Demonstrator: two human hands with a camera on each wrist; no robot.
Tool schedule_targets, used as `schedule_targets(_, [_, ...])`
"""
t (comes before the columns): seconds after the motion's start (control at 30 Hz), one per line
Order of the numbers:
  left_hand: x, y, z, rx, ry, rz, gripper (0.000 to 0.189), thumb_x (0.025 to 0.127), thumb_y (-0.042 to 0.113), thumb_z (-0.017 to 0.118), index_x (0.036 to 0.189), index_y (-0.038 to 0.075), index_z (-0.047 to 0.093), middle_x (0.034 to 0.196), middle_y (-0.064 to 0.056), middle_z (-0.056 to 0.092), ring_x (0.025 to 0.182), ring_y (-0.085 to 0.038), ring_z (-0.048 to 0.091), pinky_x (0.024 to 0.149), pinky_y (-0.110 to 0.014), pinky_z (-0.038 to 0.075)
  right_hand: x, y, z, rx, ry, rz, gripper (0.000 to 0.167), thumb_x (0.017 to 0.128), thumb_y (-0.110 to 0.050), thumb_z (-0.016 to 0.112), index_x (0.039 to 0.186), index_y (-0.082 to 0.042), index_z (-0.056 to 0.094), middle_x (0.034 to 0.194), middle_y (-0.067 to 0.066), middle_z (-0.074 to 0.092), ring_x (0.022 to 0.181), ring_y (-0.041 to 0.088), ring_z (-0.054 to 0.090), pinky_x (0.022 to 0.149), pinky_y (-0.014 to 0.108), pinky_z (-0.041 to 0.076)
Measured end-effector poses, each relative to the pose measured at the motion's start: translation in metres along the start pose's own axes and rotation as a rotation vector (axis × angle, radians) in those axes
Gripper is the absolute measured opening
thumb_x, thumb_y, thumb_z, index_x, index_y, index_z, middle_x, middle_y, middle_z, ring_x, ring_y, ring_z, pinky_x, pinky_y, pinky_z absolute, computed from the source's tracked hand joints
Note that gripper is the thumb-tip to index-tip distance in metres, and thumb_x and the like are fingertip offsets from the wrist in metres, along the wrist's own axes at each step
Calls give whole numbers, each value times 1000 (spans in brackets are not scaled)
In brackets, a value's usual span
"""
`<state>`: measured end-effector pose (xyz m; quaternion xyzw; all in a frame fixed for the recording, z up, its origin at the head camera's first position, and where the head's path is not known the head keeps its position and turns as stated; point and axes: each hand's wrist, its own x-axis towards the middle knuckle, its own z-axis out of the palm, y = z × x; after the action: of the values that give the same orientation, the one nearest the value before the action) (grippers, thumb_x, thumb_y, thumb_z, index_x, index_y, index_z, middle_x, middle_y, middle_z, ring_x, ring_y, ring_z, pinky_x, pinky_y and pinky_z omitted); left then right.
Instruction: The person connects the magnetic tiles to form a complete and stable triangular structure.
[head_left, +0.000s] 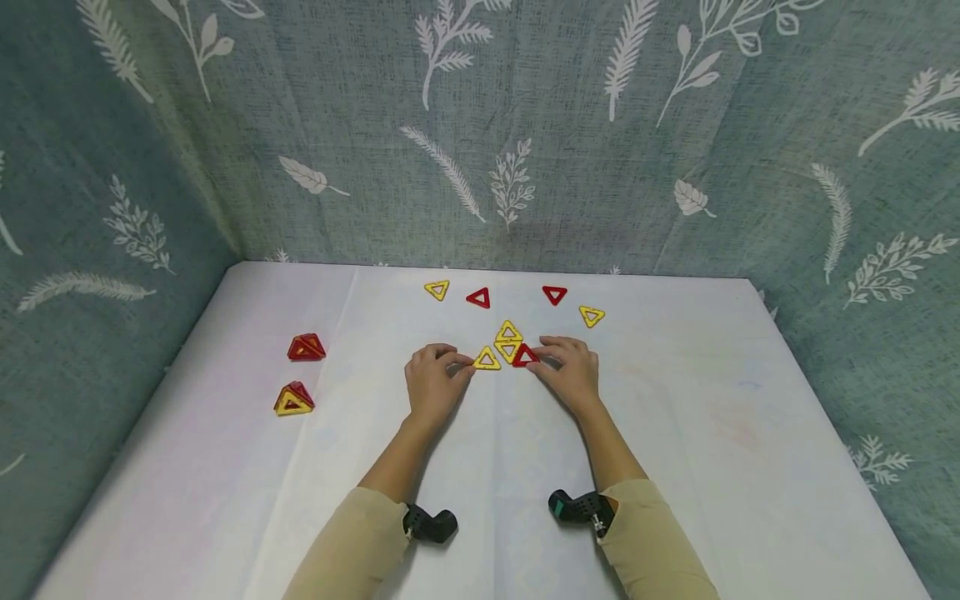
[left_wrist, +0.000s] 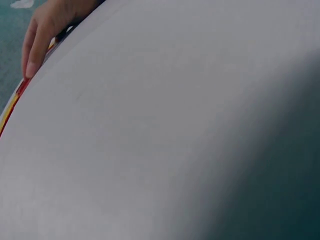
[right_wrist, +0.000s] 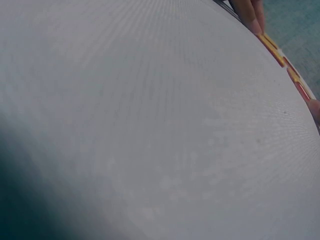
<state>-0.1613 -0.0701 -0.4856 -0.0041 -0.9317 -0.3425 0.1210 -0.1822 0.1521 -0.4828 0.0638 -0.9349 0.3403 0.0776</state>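
Observation:
My left hand (head_left: 435, 379) pinches a small open-centred yellow triangle tile (head_left: 494, 361) by its left corner. My right hand (head_left: 572, 371) holds a matching red triangle tile (head_left: 517, 359) at its right side. Between these lie two more yellow triangle tiles, an upper one (head_left: 498, 335) pointing away and a lower one (head_left: 501, 349) pointing toward me, edges together. The red tile lies along the lower one's right side; the left yellow tile is close on the other side. In the left wrist view the right hand's fingers (left_wrist: 36, 55) touch a red edge.
Farther back lie loose tiles: yellow (head_left: 446, 289) and red (head_left: 485, 298) at left, red (head_left: 555, 289) and yellow (head_left: 592, 312) at right. On the left of the white table (head_left: 187, 467) stand two small pyramids, one red (head_left: 306, 346), one yellow and red (head_left: 293, 400). Patterned cloth (head_left: 480, 208) borders the table.

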Motion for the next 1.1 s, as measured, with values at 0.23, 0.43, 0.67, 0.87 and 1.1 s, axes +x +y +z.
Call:
schedule_targets(0.23, [-2,9,4,-10,-24,-3,11,82,23,73,90,16,75,111,-6,58,115,-26,46,103,-47,27,-1,-3,-2,13,-11,8,28,83,-30,72,108,-16,72,128,2,60,126,24,43,99,47,30])
schedule_targets(0.43, [-2,13,5,-1,-33,20,20,82,25,73,100,16,74,113,-6,57,115,-26,46,101,-47,28,0,-2,-2,3,-24,-10,29,83,-31,71,108,-17,73,128,1,61,126,24,43,98,47,29])
schedule_targets(0.67, [-7,13,7,3,-51,32,26,83,27,73,106,15,73,113,-4,58,116,-25,46,101,-45,29,-8,-3,0,11,-29,-82,31,81,-27,74,109,-13,72,125,5,63,123,25,46,96,47,32])
schedule_targets(0.87, [-13,12,7,2,-38,50,25,82,25,73,105,14,73,110,-4,59,114,-25,48,101,-45,30,-16,-4,3,33,-22,-96,31,82,-25,73,110,-12,71,124,5,63,124,26,46,100,49,31])
schedule_targets(1.1, [-22,13,6,-5,-59,73,24,82,23,73,104,14,73,110,-4,59,113,-25,49,100,-45,31,-26,-5,5,52,5,-65,30,81,-23,75,107,-9,72,122,7,64,123,26,48,102,49,32])
